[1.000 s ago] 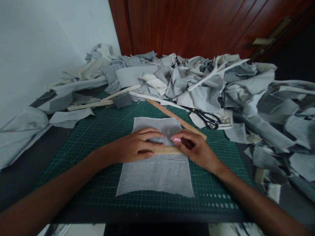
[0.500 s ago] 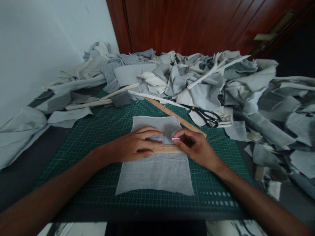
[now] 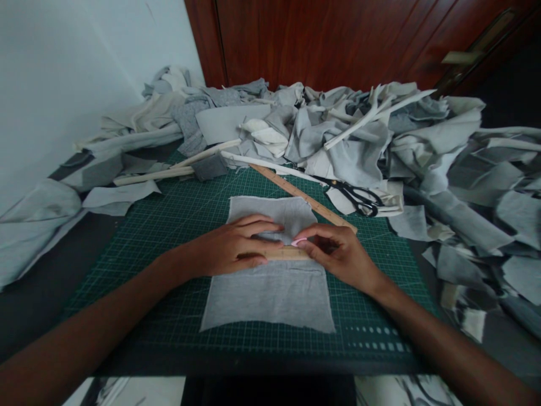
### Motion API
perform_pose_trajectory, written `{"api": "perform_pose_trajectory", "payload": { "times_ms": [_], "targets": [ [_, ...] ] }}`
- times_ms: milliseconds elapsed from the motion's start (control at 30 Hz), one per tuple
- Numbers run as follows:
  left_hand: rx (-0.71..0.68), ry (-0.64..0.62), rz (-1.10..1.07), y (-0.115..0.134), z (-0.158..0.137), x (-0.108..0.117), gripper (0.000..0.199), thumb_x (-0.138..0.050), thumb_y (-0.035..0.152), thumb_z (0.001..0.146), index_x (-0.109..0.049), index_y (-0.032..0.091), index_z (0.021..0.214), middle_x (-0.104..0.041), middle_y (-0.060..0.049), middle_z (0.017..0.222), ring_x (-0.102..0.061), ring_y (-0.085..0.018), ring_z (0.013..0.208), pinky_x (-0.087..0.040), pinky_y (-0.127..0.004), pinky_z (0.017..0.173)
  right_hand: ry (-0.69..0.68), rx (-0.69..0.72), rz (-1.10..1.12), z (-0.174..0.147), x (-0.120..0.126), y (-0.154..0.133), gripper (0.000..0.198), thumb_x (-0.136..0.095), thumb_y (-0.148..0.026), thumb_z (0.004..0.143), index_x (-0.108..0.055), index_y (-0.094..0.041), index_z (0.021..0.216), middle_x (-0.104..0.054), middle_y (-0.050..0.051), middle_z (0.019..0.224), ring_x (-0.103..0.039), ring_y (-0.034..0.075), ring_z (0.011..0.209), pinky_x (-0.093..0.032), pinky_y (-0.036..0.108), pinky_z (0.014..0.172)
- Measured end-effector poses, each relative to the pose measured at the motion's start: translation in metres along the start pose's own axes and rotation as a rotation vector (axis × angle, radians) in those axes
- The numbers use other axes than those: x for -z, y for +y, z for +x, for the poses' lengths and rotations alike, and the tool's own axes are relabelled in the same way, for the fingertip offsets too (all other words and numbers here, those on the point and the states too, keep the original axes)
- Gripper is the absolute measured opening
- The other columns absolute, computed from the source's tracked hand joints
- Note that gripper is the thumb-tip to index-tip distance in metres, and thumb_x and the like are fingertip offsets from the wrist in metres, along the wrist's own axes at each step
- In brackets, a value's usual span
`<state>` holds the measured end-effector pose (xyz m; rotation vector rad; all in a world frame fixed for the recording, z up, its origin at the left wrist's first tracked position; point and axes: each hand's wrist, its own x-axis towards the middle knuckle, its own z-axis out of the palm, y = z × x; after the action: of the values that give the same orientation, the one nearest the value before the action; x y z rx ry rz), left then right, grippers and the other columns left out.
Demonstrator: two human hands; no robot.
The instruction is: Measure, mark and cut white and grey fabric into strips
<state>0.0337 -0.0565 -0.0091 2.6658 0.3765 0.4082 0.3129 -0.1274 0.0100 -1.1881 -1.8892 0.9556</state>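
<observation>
Pinched between thumb and forefinger of the right hand (image 3: 338, 254), the small pink chalk-like piece (image 3: 299, 242) sits at the twelve-o'clock edge of the flat tan wooden ruler (image 3: 289, 253), which runs nine to three o'clock across the grey woven cloth (image 3: 270, 299), the left hand (image 3: 228, 248) lying over it, fingers slightly spread, toward nine.

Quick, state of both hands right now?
Left hand: open, fingers spread over the ruler.
Right hand: closed, pinching a small pink piece.
</observation>
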Motion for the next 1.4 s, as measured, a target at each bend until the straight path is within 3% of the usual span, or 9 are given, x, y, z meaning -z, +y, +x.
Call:
{"api": "perform_pose_trajectory", "payload": {
  "times_ms": [333,700,1133,1400],
  "targets": [
    [-0.036,0.023,0.029,0.000,0.001,-0.001,0.034,-0.059,0.032,0.106,-0.069,0.029,0.138,-0.056,-0.011,0.155,-0.044,-0.031,0.148,-0.037,-0.049,0.123,-0.074,0.115,-0.032,-0.002,-0.011,-0.001,0.012,-0.069,-0.026,0.100,-0.076,-0.020,0.108,-0.076,0.004,0.096,-0.065,0.013,0.074,-0.047,0.027,0.063],
    [-0.042,0.024,0.027,0.001,0.003,-0.001,0.034,-0.057,0.033,0.107,-0.069,0.027,0.138,-0.055,-0.013,0.154,-0.045,-0.032,0.147,-0.037,-0.050,0.123,-0.070,0.159,-0.087,-0.003,-0.025,-0.004,0.002,-0.072,-0.019,0.095,-0.074,-0.019,0.095,-0.074,0.001,0.092,-0.066,0.011,0.076,-0.047,0.026,0.067],
    [-0.058,-0.006,0.033,0.000,0.005,0.000,0.030,-0.056,0.031,0.107,-0.075,0.029,0.130,-0.056,-0.014,0.153,-0.043,-0.032,0.149,-0.039,-0.051,0.122,-0.097,0.164,-0.186,-0.002,-0.025,-0.002,0.004,-0.071,-0.016,0.093,-0.073,-0.019,0.094,-0.072,0.001,0.091,-0.066,0.011,0.075,-0.047,0.026,0.067],
    [-0.040,-0.037,0.011,-0.001,0.003,0.000,0.037,-0.056,0.025,0.106,-0.069,0.034,0.140,-0.049,-0.009,0.162,-0.040,-0.030,0.153,-0.034,-0.053,0.126,-0.110,0.195,-0.209,-0.001,-0.014,0.000,0.007,-0.071,-0.011,0.088,-0.071,-0.018,0.089,-0.072,0.000,0.087,-0.060,0.009,0.067,-0.042,0.023,0.062]
  ]
}}
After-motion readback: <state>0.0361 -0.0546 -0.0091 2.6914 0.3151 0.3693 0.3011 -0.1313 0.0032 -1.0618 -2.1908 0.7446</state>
